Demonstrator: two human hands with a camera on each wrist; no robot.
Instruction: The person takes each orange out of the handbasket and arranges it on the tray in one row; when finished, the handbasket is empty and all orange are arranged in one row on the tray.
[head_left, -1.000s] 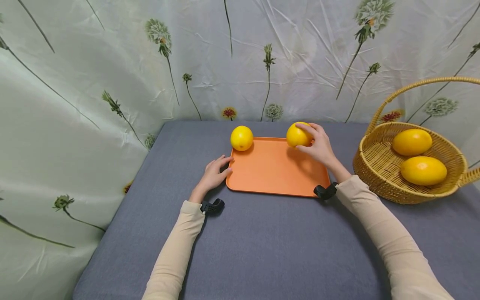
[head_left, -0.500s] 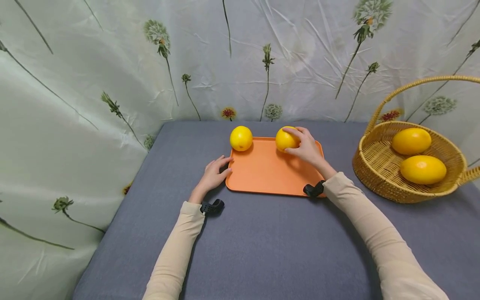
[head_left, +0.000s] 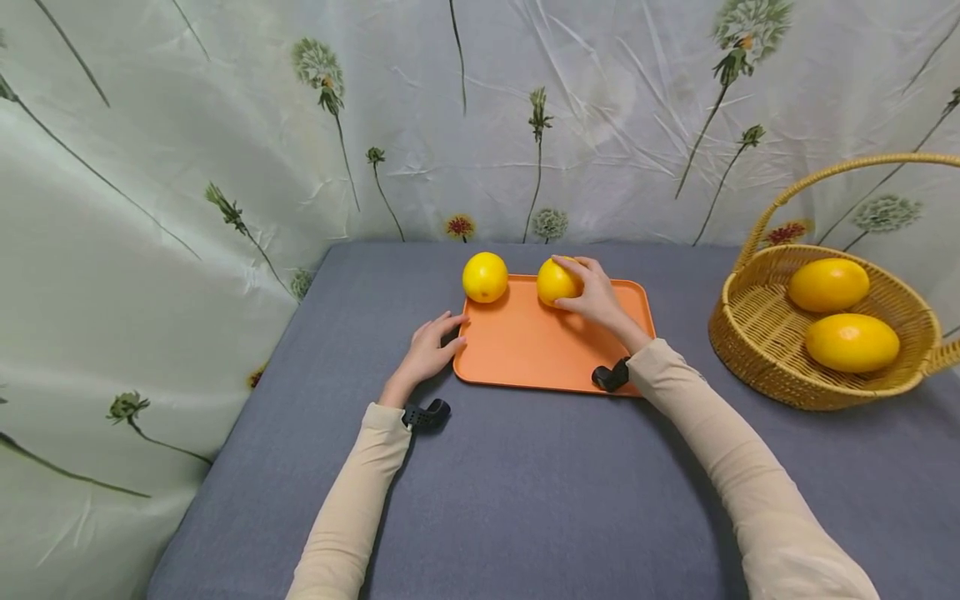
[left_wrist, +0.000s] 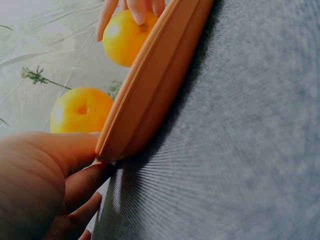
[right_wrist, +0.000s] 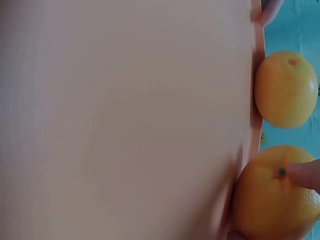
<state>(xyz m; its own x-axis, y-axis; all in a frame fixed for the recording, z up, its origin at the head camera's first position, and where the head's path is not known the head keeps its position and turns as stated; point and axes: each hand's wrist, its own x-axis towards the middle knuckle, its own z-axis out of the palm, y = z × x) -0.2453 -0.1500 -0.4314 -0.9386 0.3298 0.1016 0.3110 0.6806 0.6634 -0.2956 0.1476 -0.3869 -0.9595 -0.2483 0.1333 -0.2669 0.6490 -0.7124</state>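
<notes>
Held orange [head_left: 553,285] is shifting left over the back of the tray [head_left: 502,350], right hand [head_left: 596,296] gripping it, fingers curled. Left hand [head_left: 426,348] is touching the rim, fingers loosely spread, holding nothing. I'd be lowering gently, clear of the other orange [head_left: 485,277].

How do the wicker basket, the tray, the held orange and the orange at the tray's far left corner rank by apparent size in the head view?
1. Wicker basket, though cut off by the frame.
2. Tray.
3. Far left orange and held orange: too alike to rank; the right hand partly covers the latter.
</notes>
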